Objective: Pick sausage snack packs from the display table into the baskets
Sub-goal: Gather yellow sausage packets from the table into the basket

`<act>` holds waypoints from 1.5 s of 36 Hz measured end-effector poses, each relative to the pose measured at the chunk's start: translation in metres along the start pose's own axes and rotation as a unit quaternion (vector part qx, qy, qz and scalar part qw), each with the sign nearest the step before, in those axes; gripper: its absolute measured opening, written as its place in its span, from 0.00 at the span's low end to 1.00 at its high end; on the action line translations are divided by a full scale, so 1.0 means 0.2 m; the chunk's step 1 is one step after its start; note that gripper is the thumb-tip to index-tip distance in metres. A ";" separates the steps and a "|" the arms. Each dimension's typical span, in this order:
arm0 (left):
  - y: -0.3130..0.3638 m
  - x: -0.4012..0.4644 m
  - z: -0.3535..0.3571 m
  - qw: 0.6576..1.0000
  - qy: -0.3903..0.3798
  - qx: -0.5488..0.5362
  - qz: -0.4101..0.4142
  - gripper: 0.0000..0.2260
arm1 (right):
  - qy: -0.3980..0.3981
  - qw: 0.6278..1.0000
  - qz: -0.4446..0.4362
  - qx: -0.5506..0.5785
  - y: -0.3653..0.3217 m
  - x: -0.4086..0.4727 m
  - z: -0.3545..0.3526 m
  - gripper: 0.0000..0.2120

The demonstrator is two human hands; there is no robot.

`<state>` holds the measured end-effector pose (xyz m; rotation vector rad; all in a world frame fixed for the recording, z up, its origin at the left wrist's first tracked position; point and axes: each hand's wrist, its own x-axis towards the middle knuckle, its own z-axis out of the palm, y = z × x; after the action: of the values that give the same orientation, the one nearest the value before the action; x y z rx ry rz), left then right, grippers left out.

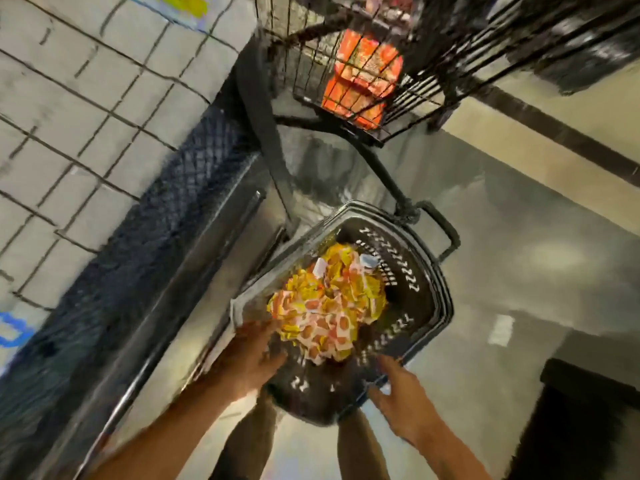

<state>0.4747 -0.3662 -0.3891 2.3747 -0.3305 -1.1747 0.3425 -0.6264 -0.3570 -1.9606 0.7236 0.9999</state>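
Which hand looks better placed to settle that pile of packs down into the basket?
Left, probably. The left hand already reaches over the basket rim right at the packs. The right hand sits at the near rim, apart from them. Motion blur hides the finger detail.

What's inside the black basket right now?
The black basket holds a heap of yellow and orange-white snack packs. The heap hides whatever lies beneath it; bare slotted wall shows on the right.

light: warm indoor, moderately bright
glare: pale patches on glossy floor [540, 258]
blur: heavy motion smear everywhere, worst on left side and both hands
distortion: wide-angle, straight lines bend at edges
dark: lower-right corner nearly black
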 end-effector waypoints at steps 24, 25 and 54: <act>-0.58 0.69 0.95 0.990 -0.093 -0.046 -0.091 0.27 | 0.081 0.968 0.166 0.168 0.46 1.51 0.80 0.58; -0.58 0.69 0.95 0.990 -0.096 -0.049 -0.094 0.27 | 0.084 0.970 0.165 0.159 0.46 1.52 0.79 0.57; 0.03 0.24 0.33 0.706 -0.090 -0.629 -0.313 0.32 | -0.057 0.889 0.024 0.453 -0.07 0.27 0.02 0.26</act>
<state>0.4513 -0.4118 -0.4537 1.0888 1.0204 -1.2441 0.3800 -0.6218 -0.3975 -1.0599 0.9514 0.6108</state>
